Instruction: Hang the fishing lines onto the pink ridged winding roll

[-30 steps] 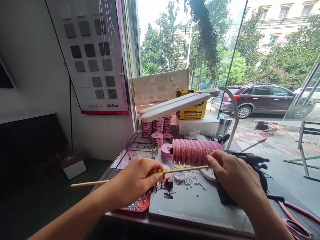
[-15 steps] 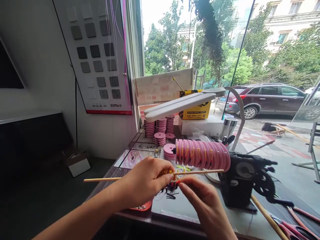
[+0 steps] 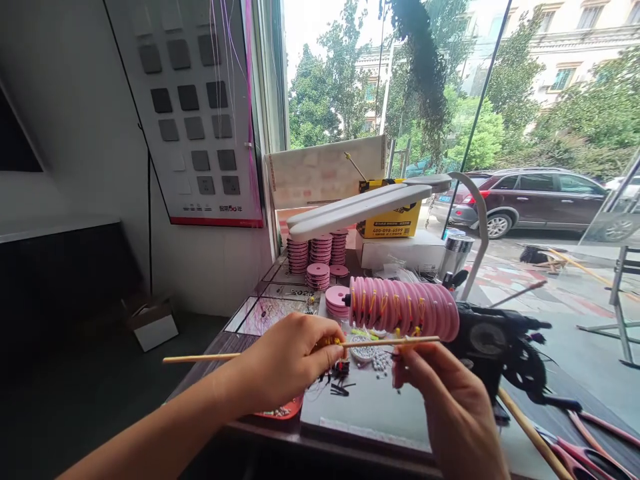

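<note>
Dark table (image 3: 225,343): bearing pale board (image 3: 370,413), red tray (image 3: 290,408), stacked pink spools (image 3: 318,277)
Pale board: strewn with white beads (image 3: 381,362), black strips (image 3: 341,390)

The left hand (image 3: 295,359) grips a thin wooden stick (image 3: 369,344); the right hand (image 3: 447,393) bunches its fingers near the stick's right end, anything held too small to tell. Just behind, pink spools (image 3: 400,305) line a black winder (image 3: 493,341) near scattered white beads (image 3: 381,361). A white lamp (image 3: 360,211) reaches over stacked spools (image 3: 320,251).
</note>
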`<act>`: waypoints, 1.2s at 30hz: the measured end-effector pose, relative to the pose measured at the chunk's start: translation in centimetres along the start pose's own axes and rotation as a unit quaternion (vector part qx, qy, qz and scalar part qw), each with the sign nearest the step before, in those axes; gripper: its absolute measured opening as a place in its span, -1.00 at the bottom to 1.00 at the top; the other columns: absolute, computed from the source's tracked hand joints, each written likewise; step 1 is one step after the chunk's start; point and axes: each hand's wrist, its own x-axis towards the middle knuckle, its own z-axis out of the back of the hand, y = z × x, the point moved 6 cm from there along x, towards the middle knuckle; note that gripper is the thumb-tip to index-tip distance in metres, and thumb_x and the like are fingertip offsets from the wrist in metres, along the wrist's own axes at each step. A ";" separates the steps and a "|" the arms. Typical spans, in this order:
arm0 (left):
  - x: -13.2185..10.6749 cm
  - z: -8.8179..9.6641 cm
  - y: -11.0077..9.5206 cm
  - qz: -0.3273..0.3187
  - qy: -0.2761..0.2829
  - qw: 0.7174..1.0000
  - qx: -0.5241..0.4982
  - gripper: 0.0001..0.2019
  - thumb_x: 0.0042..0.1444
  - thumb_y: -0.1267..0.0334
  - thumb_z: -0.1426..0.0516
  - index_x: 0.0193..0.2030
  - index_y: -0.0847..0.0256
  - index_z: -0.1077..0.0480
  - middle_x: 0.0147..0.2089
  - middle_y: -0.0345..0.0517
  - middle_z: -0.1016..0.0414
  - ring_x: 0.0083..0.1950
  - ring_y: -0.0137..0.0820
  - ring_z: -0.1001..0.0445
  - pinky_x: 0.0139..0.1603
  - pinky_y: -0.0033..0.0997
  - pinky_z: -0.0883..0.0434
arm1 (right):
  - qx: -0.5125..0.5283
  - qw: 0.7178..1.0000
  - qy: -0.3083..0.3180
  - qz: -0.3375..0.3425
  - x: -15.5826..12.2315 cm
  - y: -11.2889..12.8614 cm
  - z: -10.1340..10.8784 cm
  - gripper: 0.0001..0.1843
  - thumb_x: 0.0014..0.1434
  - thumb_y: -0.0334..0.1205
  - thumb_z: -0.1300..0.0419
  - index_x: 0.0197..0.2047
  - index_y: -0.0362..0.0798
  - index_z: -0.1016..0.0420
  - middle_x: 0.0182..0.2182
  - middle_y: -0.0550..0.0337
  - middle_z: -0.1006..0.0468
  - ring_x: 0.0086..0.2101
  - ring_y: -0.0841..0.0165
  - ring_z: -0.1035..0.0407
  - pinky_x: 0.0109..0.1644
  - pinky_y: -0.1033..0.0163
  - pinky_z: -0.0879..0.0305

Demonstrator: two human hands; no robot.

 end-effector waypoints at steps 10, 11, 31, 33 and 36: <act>0.5 0.0 -0.1 0.000 -0.001 1.000 -0.002 -0.78 0.15 0.23 0.02 -0.38 0.21 -0.41 -0.52 -0.29 -0.29 -0.48 -0.48 -0.23 -0.47 -0.48 -0.10 | 0.006 1.000 -0.005 -0.029 0.5 -0.2 1.3 -0.68 -0.07 0.04 -0.27 -0.41 -0.06 -0.53 -0.46 0.16 -0.56 -0.44 0.38 -0.42 -0.33 0.35 -0.37; 0.4 0.1 -0.1 0.003 -0.001 1.000 -0.001 -0.77 0.15 0.23 0.02 -0.37 0.21 -0.42 -0.51 -0.29 -0.29 -0.47 -0.48 -0.22 -0.47 -0.48 -0.10 | 0.035 0.998 -0.029 -0.044 0.5 -0.5 1.8 -0.68 -0.09 0.04 -0.29 -0.38 -0.05 -0.53 -0.42 0.15 -0.58 -0.41 0.37 -0.44 -0.30 0.35 -0.38; 0.3 0.8 -0.4 0.036 0.024 0.999 -0.002 -0.74 0.15 0.19 0.04 -0.33 0.23 -0.43 -0.52 -0.26 -0.22 -0.48 -0.46 -0.14 -0.48 -0.46 -0.08 | -0.458 0.874 -0.149 0.059 3.0 3.1 5.7 -0.71 -0.01 0.08 -0.11 -0.37 0.05 -0.24 -0.57 0.32 -0.46 -0.60 0.37 -0.31 -0.43 0.26 -0.09; 0.3 0.8 -0.5 0.037 0.026 0.999 -0.003 -0.75 0.15 0.21 0.03 -0.34 0.23 -0.44 -0.53 -0.27 -0.19 -0.49 -0.47 -0.12 -0.49 -0.46 -0.07 | -0.435 0.885 -0.134 0.093 1.8 3.0 4.6 -0.70 0.02 0.10 -0.10 -0.40 0.03 -0.30 -0.57 0.29 -0.40 -0.59 0.38 -0.27 -0.46 0.28 -0.09; 0.4 0.6 -0.6 0.024 0.023 0.999 -0.005 -0.77 0.14 0.24 0.03 -0.36 0.23 -0.43 -0.53 -0.28 -0.22 -0.49 -0.47 -0.17 -0.48 -0.46 -0.08 | -0.235 0.968 0.050 0.077 0.3 1.3 0.8 -0.70 0.06 0.06 -0.10 -0.31 -0.01 -0.38 -0.56 0.28 -0.35 -0.54 0.41 -0.26 -0.48 0.34 -0.18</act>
